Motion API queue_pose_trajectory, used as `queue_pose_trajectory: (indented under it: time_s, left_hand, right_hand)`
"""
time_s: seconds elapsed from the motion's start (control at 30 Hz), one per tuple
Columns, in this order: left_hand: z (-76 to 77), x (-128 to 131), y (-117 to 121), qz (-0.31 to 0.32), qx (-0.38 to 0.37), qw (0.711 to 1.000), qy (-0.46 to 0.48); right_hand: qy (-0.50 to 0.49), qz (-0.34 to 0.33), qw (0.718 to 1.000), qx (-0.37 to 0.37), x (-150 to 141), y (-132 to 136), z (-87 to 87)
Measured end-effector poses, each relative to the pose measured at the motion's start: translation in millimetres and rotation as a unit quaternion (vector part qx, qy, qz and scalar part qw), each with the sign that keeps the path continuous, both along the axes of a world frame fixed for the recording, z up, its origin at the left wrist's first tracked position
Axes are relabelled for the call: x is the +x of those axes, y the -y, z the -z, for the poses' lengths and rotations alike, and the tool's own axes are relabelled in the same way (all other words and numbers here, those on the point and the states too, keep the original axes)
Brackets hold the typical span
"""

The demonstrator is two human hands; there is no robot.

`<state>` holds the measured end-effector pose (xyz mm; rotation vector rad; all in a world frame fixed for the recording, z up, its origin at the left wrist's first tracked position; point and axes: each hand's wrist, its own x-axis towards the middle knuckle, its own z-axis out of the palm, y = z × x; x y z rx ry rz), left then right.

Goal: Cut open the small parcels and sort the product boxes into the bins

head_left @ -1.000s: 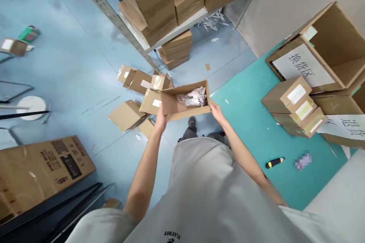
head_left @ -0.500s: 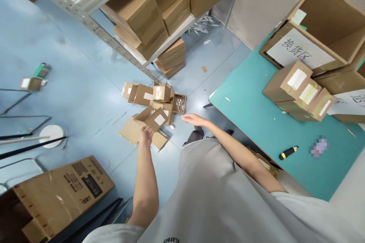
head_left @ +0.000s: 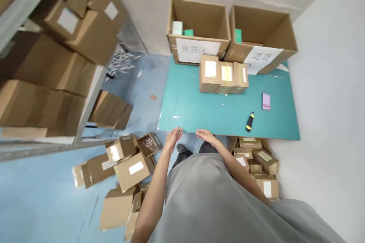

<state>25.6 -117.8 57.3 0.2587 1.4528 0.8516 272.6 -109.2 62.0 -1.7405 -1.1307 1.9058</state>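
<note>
The left grip (head_left: 173,138) is wide, its fingers loosely parted and slightly bent at the near edge of the smooth, flat teal surface (head_left: 194,106). The right grip (head_left: 205,135) is wide too, palm turned inward and fingers gently curved, close to that same edge. The two hover well apart from each other; whether either brushes the edge, I cannot tell.

Nearest the left grip on its outer side is a shallow open box (head_left: 156,140) of brown cardboard, with glossy, crinkled plastic (head_left: 149,144) inside. Beyond and below it, a jumbled heap of cartons (head_left: 132,171), some with white labels and shiny tape, lies on the slick blue floor (head_left: 57,201).

Ahead of the right grip stand three small cartons (head_left: 210,79), squared and side by side. Behind them are two deep open bins (head_left: 196,7) of corrugated card, fronted by white paper signs (head_left: 191,49). To the right grip's far right are a slim black-and-yellow knife (head_left: 250,122) and a flat rectangular phone (head_left: 266,101). Labelled boxes (head_left: 265,159) are piled beneath the surface on that side. A metal shelf (head_left: 91,95) bearing large cartons stands far left of the left grip.
</note>
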Motion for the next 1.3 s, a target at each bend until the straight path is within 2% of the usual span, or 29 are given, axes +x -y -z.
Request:
queue_pose_trajectory:
  time_s: [0.13,0.23,0.33,0.4,0.47,0.53,0.6,0.67,0.8,0.9,1.0,1.13,1.2,1.3]
  left_hand:
    - [-13.4,54,-50,0.061,0.023,0.998,-0.019]
    - [-20.8,99,-81,0.081,0.026,0.996,-0.023]
    - [-27.9,147,-109,0.096,0.036,0.994,-0.025]
    - [-33.5,179,-124,0.107,0.056,0.992,-0.024]
    - [-40.2,207,-135,0.120,0.074,0.990,-0.021]
    - [-47.5,228,-142,0.142,0.086,0.986,-0.015]
    - [-54.5,241,-146,0.173,0.088,0.981,-0.010]
    - [-60.0,247,-150,0.201,0.087,0.976,-0.008]
    - [-66.1,241,-158,0.225,0.079,0.971,-0.015]
    - [-67.9,233,-163,0.229,0.082,0.970,-0.018]
    - [-69.4,226,-167,0.238,0.077,0.968,-0.013]
    - [-71.1,217,-172,0.256,0.072,0.964,0.002]
    - [-70.3,211,-173,0.254,0.081,0.964,0.011]
    - [-64.8,200,-169,0.235,0.089,0.967,0.027]
  right_hand:
    - [-0.005,0.072,0.997,0.031,64,-30,1.7]
    - [0.002,0.111,0.992,0.065,119,-65,2.1]
    - [0.076,0.127,0.978,0.146,173,-111,-2.2]
    - [0.168,0.114,0.953,0.223,202,-148,-8.8]
    - [0.244,0.098,0.925,0.276,225,-187,-17.2]
    - [0.294,0.080,0.905,0.297,238,-226,-25.0]
    - [0.325,0.059,0.899,0.288,244,-258,-29.5]
    - [0.344,0.041,0.904,0.252,245,-278,-28.7]
    - [0.388,0.039,0.897,0.207,243,-287,-15.2]
    - [0.416,0.097,0.885,0.188,245,-286,-6.8]
    - [0.417,0.147,0.885,0.147,255,-297,-7.3]
    - [0.415,0.151,0.883,0.157,271,-305,-16.5]
    - [0.429,0.162,0.873,0.166,274,-287,-19.3]
    - [0.473,0.191,0.843,0.173,269,-224,-18.0]
